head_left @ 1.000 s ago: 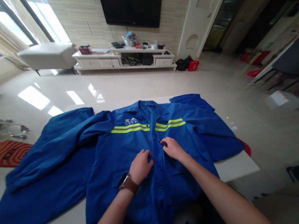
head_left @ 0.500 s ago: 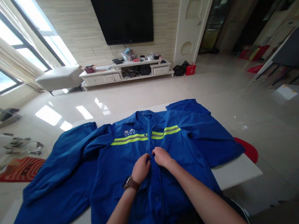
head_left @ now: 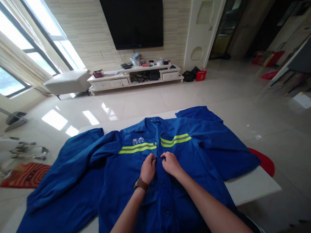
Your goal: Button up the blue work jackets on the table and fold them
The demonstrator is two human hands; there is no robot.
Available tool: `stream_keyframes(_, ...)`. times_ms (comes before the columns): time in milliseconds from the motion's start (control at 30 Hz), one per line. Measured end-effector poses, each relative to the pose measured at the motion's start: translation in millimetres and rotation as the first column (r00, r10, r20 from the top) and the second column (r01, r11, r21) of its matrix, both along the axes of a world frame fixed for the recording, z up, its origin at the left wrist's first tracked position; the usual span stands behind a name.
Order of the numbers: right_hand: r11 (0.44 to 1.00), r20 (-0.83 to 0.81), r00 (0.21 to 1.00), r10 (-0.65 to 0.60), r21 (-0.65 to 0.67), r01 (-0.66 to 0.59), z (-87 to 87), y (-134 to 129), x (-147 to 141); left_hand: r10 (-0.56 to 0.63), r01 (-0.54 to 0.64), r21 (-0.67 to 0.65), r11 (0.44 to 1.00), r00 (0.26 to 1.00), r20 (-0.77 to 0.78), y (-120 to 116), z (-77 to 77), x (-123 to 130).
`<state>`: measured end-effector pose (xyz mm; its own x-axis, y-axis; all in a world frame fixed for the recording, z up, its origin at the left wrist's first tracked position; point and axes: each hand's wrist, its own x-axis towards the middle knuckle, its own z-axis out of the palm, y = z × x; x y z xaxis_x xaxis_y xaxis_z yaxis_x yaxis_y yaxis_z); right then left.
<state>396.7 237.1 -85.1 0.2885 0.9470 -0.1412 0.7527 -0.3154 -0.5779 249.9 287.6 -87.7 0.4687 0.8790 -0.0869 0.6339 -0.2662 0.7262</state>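
A blue work jacket (head_left: 189,163) lies face up on a white table (head_left: 255,186), collar away from me and both sleeves spread to the sides. Yellow-green and grey reflective bands cross its chest, with a pale logo above the left one. My left hand (head_left: 148,168), with a brown-strapped watch (head_left: 141,184) on the wrist, pinches the front edge just under the bands. Opposite it, my right hand (head_left: 170,163) has its fingers closed on the other front edge. Below the hands, buttons show along the front strip. My fingertips hide the bit of cloth between them.
A red stool seat (head_left: 263,162) sticks out past the table's right side. An orange-red mat (head_left: 25,175) lies on the floor at left. Across the room stand a low white TV cabinet (head_left: 109,85) and a padded bench (head_left: 67,83), below a wall-mounted television (head_left: 135,22).
The view has shifted slightly. My hands have moved up the jacket's front a little, toward the reflective bands, and another button now shows below them.
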Motion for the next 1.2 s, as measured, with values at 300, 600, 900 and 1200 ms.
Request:
stream_keyframes(300,0.937,-0.556,0.798,-0.231,0.094,0.337,20.5,-12,-3,0.065,-0.039,-0.104,0.994,0.964,0.256,-19,41.7,-12)
stream_keyframes(600,0.93,-0.732,0.658,-0.175,0.096,0.355,28.4,-10,-7,0.071,0.01,-0.205,0.979,0.922,0.382,-11,24.4,-8)
stream_keyframes(900,0.914,-0.763,0.639,-0.094,0.188,0.359,23.1,-9,-13,0.121,0.163,-0.395,0.904,0.789,0.603,-8,26.8,-4)
stream_keyframes(1200,0.926,-0.751,0.656,-0.079,0.189,0.327,26.6,-9,-11,0.295,0.151,-0.588,0.795,0.75,0.591,-7,34.0,-3)
